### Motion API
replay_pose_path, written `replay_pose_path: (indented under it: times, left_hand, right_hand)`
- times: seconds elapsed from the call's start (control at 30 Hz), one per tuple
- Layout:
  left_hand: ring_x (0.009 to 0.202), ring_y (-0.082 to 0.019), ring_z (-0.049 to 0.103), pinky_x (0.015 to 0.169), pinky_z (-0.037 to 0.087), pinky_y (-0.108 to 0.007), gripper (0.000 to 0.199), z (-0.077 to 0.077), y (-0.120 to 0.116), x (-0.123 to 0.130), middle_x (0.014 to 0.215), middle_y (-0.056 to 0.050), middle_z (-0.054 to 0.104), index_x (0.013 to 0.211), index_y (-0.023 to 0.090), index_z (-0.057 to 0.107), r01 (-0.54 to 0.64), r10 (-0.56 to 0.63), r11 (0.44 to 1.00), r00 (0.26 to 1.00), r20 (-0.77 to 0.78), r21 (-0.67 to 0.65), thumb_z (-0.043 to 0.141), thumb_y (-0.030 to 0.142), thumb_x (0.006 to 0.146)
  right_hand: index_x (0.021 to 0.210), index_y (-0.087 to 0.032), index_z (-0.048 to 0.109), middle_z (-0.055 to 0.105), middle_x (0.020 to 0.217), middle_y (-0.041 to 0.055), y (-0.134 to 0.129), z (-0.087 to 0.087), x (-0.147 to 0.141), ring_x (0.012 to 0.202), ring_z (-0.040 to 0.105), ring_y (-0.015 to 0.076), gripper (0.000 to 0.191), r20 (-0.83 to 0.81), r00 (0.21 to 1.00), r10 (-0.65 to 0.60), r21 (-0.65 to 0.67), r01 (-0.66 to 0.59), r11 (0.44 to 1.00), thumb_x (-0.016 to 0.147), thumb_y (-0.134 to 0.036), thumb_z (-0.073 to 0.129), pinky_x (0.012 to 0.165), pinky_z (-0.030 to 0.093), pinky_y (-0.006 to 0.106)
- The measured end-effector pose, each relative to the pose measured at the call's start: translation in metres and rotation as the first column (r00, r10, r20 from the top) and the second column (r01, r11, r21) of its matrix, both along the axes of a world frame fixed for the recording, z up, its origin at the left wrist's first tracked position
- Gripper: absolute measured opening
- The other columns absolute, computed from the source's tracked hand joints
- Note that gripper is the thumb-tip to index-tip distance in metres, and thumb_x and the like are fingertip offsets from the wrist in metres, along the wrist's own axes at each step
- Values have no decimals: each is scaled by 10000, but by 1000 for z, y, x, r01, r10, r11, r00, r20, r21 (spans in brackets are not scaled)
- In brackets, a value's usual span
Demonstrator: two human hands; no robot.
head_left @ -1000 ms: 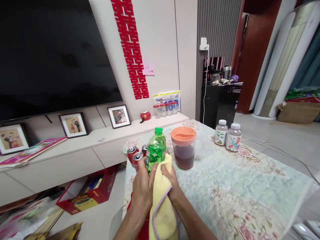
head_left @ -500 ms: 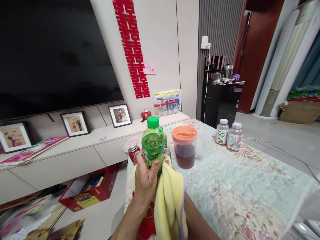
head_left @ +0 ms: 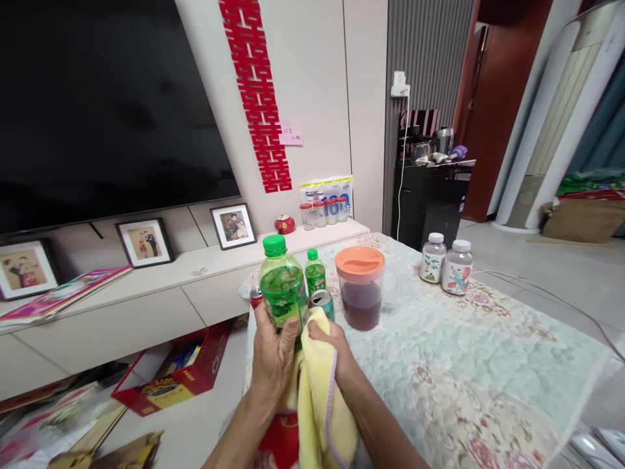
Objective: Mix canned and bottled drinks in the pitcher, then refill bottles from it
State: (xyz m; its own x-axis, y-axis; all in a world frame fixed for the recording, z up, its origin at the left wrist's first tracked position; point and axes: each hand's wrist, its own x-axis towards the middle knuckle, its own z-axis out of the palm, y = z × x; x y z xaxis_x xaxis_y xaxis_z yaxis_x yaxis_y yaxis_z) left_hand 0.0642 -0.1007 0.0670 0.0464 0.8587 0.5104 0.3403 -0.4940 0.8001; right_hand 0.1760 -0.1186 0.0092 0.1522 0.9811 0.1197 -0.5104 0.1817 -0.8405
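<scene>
My left hand [head_left: 274,348] is wrapped round a large green bottle [head_left: 283,283] with a green cap, held upright over the near left part of the table. A yellow cloth [head_left: 317,384] with a purple edge hangs from my right hand [head_left: 334,345], whose fingers pinch its top beside the bottle's lower part. Behind stand a smaller green bottle [head_left: 315,270] and a teal can [head_left: 323,302]. A red can [head_left: 256,297] is partly hidden by the large bottle. To the right sits a pitcher [head_left: 361,293] of dark liquid with an orange lid.
Two white-capped jars [head_left: 433,258] stand at the back right of the flowered tablecloth [head_left: 439,365]. Framed photos, red-lidded jars [head_left: 319,213] and a red pot [head_left: 284,224] line the white cabinet [head_left: 146,306]. On the floor at left lies an open red box [head_left: 170,384].
My left hand and the large bottle have moved left and slightly down, uncovering the smaller bottle and teal can. More of my right hand shows, holding the cloth.
</scene>
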Motion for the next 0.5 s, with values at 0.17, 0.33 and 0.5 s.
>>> replay_pose_path:
  times: [0.17, 0.33, 0.5]
  left_hand:
    - [985, -356, 731, 816, 575, -454, 754, -9, -3, 0, 1097, -154, 741, 1332, 171, 458, -118, 117, 991, 993, -21, -62, 537, 754, 861]
    - [1043, -345, 720, 886, 549, -447, 571, -21, -21, 6, 1151, -150, 739, 1299, 217, 448, 8, -19, 980, 998, -55, -197, 500, 641, 921]
    - [1023, -329, 714, 888, 545, -429, 450, -31, -39, 6, 1155, -140, 742, 1214, 244, 474, 109, -147, 923, 986, -76, -369, 466, 595, 933]
  right_hand:
    - [838, -194, 713, 671, 826, 21, -5, 3, -2, 808, 580, 192, 326, 137, 971, -194, 51, 189, 981, 846, -515, 767, 773, 475, 304]
    - [936, -209, 708, 659, 848, 13, -8, 5, 4, 820, 601, 200, 340, 84, 961, -263, 77, 256, 963, 869, -541, 735, 787, 493, 320]
    - [984, -206, 711, 653, 723, -2, -7, 9, 20, 571, 569, 159, 476, -54, 983, -175, 47, 178, 983, 831, -657, 726, 579, 490, 303]
